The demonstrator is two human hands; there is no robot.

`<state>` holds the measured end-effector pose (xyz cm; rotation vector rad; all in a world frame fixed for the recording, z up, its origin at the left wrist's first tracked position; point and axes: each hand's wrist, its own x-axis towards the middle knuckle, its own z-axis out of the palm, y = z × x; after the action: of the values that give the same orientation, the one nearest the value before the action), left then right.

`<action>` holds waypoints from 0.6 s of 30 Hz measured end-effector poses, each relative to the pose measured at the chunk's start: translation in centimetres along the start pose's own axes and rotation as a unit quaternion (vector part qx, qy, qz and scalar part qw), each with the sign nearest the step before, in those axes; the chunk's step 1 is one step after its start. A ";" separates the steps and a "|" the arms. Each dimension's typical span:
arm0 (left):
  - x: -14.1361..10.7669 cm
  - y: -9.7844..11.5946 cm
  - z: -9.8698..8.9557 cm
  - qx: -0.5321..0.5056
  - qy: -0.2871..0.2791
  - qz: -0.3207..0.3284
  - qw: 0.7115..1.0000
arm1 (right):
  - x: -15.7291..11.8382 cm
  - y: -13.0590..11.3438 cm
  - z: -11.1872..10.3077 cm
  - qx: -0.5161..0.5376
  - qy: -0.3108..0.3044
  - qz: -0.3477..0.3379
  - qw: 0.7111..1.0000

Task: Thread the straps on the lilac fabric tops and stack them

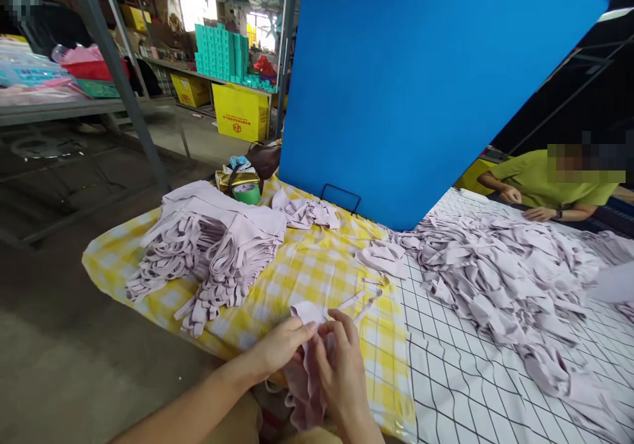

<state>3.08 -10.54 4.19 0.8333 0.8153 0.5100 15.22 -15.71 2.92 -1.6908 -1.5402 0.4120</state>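
A pale lilac strapped fabric garment (308, 391) hangs over the near edge of the table, its lower part down towards my lap. My left hand (282, 348) pinches its upper edge between thumb and fingers. Close beside it, my right hand (344, 368) has bent fingers closed on the same cloth. Two thin straps (365, 304) stretch away from the garment across the yellow checked cloth (341, 269). To the left of my hands lies a thick stack of matching lilac garments (218, 216), their straps drooping towards me.
A large blue board (421, 87) stands upright behind the table. A green tape roll (246, 193) sits beyond the stack. Lilac pieces (500, 265) are heaped on the white grid-patterned cloth (460, 378) at right. Across the table, a person in a yellow-green top (532, 183) rests both hands near the heap.
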 end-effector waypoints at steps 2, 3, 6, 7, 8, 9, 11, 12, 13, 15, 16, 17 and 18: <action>0.0 -0.1 -0.1 -0.010 0.001 0.007 1.000 | -0.4 0.1 0.2 -0.006 0.001 -0.010 1.000; 0.0 -0.1 -0.1 -0.014 -0.003 0.008 1.000 | -0.5 0.1 0.2 0.001 -0.008 -0.011 1.000; 0.0 -0.3 -0.2 -0.023 -0.027 -0.005 0.999 | -0.4 0.1 0.1 0.048 -0.041 0.002 0.998; 0.0 -0.3 -0.2 -0.024 -0.031 -0.008 0.999 | -0.3 0.0 -0.1 0.070 -0.046 0.011 0.996; 0.0 -0.4 -0.3 -0.022 -0.031 -0.008 0.999 | -0.2 -0.1 -0.4 0.094 -0.049 0.023 0.994; 0.0 -0.4 -0.4 -0.016 -0.023 -0.005 1.000 | 0.0 -0.2 -0.7 0.118 -0.051 0.040 0.991; 0.1 -0.5 -0.8 0.002 -0.002 0.007 1.000 | 0.3 -0.3 -1.4 0.169 -0.063 0.083 0.980; 0.1 -0.5 -1.1 0.010 0.011 0.014 1.000 | 0.5 -0.4 -1.8 0.197 -0.073 0.108 0.972; 0.1 -0.4 -1.3 0.016 0.023 0.017 0.999 | 0.6 -0.4 -2.1 0.226 -0.082 0.134 0.961; 0.1 -0.3 -1.8 0.005 0.039 0.012 0.999 | 0.6 -0.2 -2.5 0.289 -0.079 0.191 0.935; 0.1 -0.3 -2.0 -0.012 0.046 0.006 0.999 | 0.7 0.0 -2.6 0.321 -0.067 0.219 0.919; 0.0 -0.2 -2.2 -0.033 0.057 -0.002 0.998 | 0.7 0.3 -2.6 0.352 -0.049 0.244 0.902; 0.0 -0.2 -2.4 -0.055 0.069 -0.007 0.996 | 0.7 0.7 -2.7 0.380 -0.029 0.266 0.885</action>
<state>1.16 -9.53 3.06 0.6952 0.9114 0.5993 17.75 -15.86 4.24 -1.4158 -0.7364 1.1882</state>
